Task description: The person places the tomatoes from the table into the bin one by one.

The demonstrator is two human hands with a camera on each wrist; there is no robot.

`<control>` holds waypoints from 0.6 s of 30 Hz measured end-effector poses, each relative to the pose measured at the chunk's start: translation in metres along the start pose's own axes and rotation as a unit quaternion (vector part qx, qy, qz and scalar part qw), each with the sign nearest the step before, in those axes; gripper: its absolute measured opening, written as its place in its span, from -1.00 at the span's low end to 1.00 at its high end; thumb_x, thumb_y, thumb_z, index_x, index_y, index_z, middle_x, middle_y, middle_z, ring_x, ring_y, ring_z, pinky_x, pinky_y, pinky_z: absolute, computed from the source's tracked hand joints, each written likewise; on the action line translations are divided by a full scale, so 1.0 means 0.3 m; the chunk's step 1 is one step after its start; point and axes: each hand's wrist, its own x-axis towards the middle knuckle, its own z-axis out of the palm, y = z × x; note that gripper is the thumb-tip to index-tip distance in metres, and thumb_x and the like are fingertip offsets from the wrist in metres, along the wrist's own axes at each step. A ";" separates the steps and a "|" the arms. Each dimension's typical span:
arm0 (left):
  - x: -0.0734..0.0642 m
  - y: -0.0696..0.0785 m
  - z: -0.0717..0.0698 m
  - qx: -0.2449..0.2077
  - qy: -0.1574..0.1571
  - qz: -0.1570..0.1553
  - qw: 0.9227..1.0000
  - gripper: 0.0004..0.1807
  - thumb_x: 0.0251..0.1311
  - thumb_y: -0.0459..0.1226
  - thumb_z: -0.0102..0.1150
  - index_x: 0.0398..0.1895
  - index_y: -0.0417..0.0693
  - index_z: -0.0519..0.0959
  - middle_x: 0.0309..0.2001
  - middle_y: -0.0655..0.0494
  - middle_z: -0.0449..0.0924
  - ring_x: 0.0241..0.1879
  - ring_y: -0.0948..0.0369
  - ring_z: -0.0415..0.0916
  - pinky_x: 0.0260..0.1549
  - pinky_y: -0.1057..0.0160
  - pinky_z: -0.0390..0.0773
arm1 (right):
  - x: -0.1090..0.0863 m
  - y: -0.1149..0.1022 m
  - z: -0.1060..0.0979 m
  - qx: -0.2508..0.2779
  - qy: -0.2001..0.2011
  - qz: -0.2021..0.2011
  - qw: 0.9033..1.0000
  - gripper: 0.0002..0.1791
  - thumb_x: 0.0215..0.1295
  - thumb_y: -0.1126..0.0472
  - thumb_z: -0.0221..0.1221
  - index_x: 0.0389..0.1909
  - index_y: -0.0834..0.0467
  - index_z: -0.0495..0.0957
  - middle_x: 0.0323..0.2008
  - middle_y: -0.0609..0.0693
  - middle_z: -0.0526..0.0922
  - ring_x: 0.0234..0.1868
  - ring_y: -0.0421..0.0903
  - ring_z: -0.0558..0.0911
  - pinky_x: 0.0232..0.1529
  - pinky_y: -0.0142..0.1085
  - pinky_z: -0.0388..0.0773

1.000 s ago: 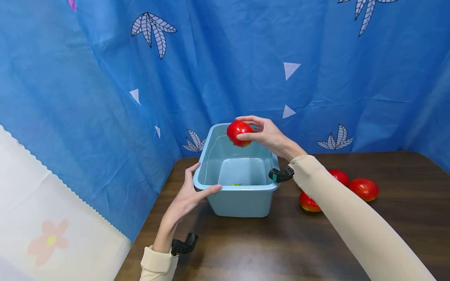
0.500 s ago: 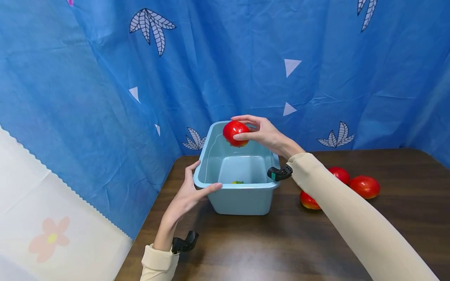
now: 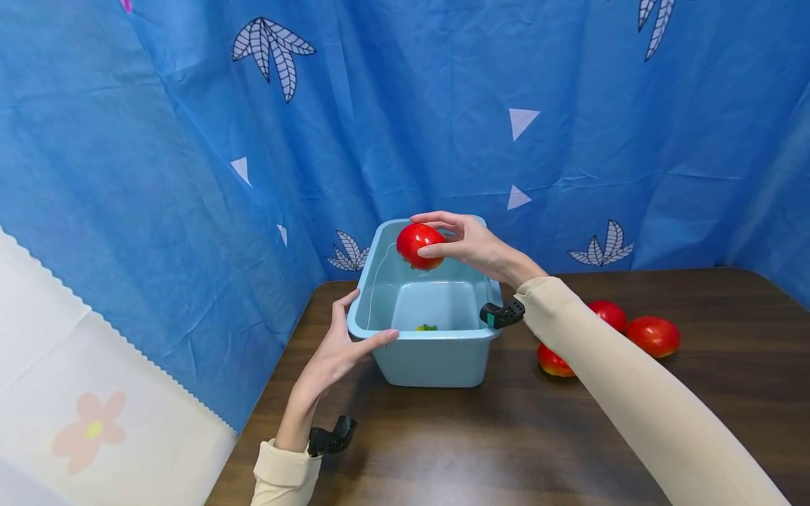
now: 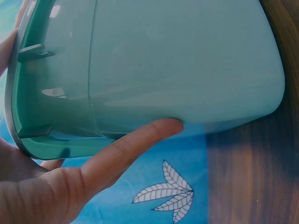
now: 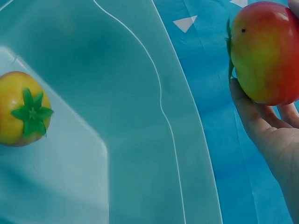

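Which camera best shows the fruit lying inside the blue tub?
The right wrist view: it shows the fruit with its green leafy top, though the picture's edge cuts it. The head view shows only a bit above the tub's near rim; the left wrist view shows the tub's outer side, not the fruit.

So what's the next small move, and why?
I'd probably lower the red tomato into the light-blue tub: the right hand holds it apparently above the opening, the left hand holds the tub's near-left corner, and a yellowish tomato lies inside.
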 end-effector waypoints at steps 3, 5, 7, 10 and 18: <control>0.002 -0.002 -0.001 0.000 -0.001 -0.001 1.000 0.16 0.19 0.02 0.50 0.64 0.19 -0.15 0.52 -0.12 0.13 0.40 -0.18 0.28 0.20 -0.23 0.56 | 0.002 0.005 0.002 0.007 -0.009 -0.002 1.000 -0.26 0.31 0.39 0.31 0.51 0.21 0.35 0.39 0.15 0.44 0.38 0.15 0.44 0.18 -0.03 0.64; 0.004 -0.002 -0.001 -0.003 -0.002 0.001 1.000 0.16 0.19 0.01 0.50 0.64 0.18 -0.15 0.52 -0.12 0.13 0.40 -0.18 0.28 0.21 -0.23 0.56 | 0.003 0.006 0.002 0.007 -0.012 -0.004 1.000 -0.26 0.31 0.40 0.31 0.51 0.21 0.35 0.39 0.15 0.45 0.38 0.14 0.44 0.18 -0.03 0.65; 0.005 -0.003 -0.001 -0.005 -0.003 0.003 1.000 0.16 0.19 0.01 0.50 0.64 0.19 -0.14 0.52 -0.12 0.14 0.40 -0.18 0.28 0.20 -0.22 0.56 | 0.001 0.007 0.002 0.008 -0.014 -0.004 1.000 -0.27 0.32 0.40 0.30 0.51 0.20 0.35 0.39 0.15 0.45 0.38 0.14 0.44 0.19 -0.01 0.64; 0.006 -0.006 -0.001 -0.008 -0.003 0.005 1.000 0.15 0.20 0.01 0.50 0.64 0.19 -0.14 0.51 -0.13 0.15 0.39 -0.18 0.31 0.20 -0.22 0.56 | -0.001 0.009 -0.001 0.006 -0.018 -0.004 1.000 -0.31 0.37 0.36 0.27 0.51 0.19 0.34 0.41 0.15 0.45 0.37 0.15 0.48 0.26 0.03 0.59; 0.007 -0.009 0.001 -0.001 0.002 -0.002 1.000 0.17 0.17 0.02 0.52 0.64 0.18 -0.14 0.52 -0.14 0.15 0.35 -0.16 0.36 0.19 -0.21 0.57 | -0.013 0.004 0.000 -0.003 -0.034 -0.013 0.999 -0.36 0.47 0.35 0.20 0.54 0.19 0.31 0.43 0.15 0.45 0.37 0.14 0.53 0.38 0.06 0.46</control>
